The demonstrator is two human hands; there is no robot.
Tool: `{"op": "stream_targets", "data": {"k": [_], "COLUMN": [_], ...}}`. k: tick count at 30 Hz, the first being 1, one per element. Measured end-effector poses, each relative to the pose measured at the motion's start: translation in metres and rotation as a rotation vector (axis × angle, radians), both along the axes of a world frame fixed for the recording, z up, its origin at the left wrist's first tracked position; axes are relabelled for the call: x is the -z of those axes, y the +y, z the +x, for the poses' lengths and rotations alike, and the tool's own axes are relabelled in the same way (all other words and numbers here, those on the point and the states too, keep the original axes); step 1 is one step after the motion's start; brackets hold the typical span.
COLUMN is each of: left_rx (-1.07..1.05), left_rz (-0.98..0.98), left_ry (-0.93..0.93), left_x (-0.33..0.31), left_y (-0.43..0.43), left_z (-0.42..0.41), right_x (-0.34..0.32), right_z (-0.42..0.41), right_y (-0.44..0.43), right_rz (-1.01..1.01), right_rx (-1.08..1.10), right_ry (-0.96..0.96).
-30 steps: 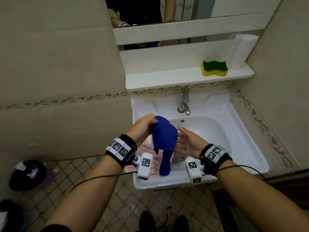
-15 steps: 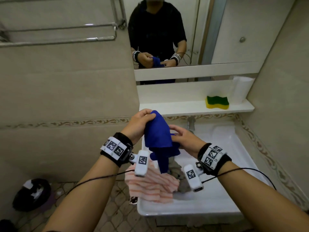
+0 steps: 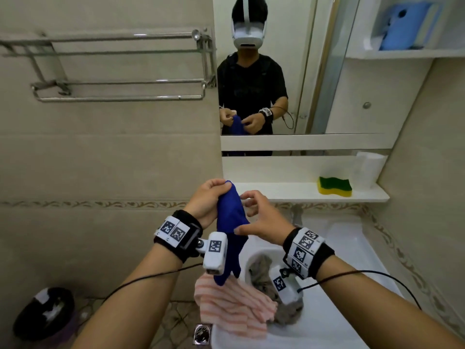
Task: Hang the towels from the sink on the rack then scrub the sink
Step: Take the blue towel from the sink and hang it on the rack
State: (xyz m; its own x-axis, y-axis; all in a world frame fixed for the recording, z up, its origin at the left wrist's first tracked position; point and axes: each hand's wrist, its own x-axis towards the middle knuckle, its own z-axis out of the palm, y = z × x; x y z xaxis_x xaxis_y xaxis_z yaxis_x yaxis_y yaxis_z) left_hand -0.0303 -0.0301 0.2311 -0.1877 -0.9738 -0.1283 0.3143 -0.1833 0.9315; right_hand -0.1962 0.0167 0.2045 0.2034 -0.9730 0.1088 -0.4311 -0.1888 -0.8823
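L hand [image 3: 208,200] is closed tight round the top of the blue towel [image 3: 230,222], so the cloth hangs down long & loose, prob. to let it drop open. R hand [image 3: 261,220] is just beside it: thumb touches the towel lower down, fingers curled near the cloth. Can't tell if it really pinches. I think it is hunting for an edge to spread the towel out. The blue towel is up in the air over the sink's [image 3: 339,311] front-left corner, w/ its tip near the pink striped towel [image 3: 234,311], which hangs over that edge. A grey towel [image 3: 261,270] sits bunched in the bowl next to it. So 2 towels are left to do. The rack [image 3: 118,98] is on the wall up & to the left, bare. A green & yellow sponge [image 3: 334,186] waits at the shelf's [image 3: 289,191] right end for scrubbing. Vs 1 sec ago: the blue towel was low over the bowl w/ the R hand flat beside it; now it is lifted to shelf height, & the rack has come into view.
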Motion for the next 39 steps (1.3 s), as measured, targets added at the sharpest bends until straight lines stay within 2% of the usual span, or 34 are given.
{"op": "stream_targets", "data": {"k": [5, 9, 14, 17, 20, 23, 25, 27, 29, 31, 35, 39], "left_rx": [0.029, 0.129, 0.254, 0.195, 0.133, 0.069, 0.040, 0.035, 0.062, 0.094, 0.187, 0.373], "left_rz": [-0.043, -0.065, -0.069, -0.082, -0.128, -0.158, -0.167, -0.183, -0.188, -0.179, -0.157, -0.116], "left_ry": [0.008, -0.003, -0.152, -0.305, -0.361, -0.309, -0.218, -0.134, -0.146, -0.188, -0.168, -0.050], "left_x": [-0.008, -0.004, 0.013, 0.020, 0.020, 0.009, -0.003, -0.014, -0.024, -0.030, -0.036, -0.035], "left_y": [-0.001, 0.001, 0.009, 0.011, 0.010, 0.008, 0.006, 0.002, 0.000, -0.002, -0.005, -0.002], "left_z": [0.013, 0.020, 0.017, 0.014, 0.018, 0.024, 0.026, 0.025, 0.022, 0.016, 0.011, 0.018], "right_x": [-0.001, -0.017, -0.039, -0.047, -0.050, -0.048, -0.044, -0.042, -0.043, -0.044, -0.043, -0.040], "right_z": [0.007, 0.012, 0.012, 0.007, -0.002, -0.013, -0.020, -0.023, -0.019, -0.012, -0.005, -0.006], "right_y": [-0.007, -0.018, -0.035, -0.039, -0.039, -0.035, -0.029, -0.023, -0.017, -0.013, -0.015, -0.025], "right_rz": [-0.090, 0.017, 0.123, 0.161, 0.125, 0.115, 0.121, 0.096, 0.058, -0.005, -0.141, -0.265], "right_rx": [0.113, 0.162, 0.292, 0.308, 0.338, 0.331, 0.244, 0.122, -0.001, -0.073, -0.030, 0.095], "right_ry": [-0.187, -0.275, -0.326, -0.345, -0.292, -0.259, -0.253, -0.147, -0.024, -0.012, -0.117, -0.075]}}
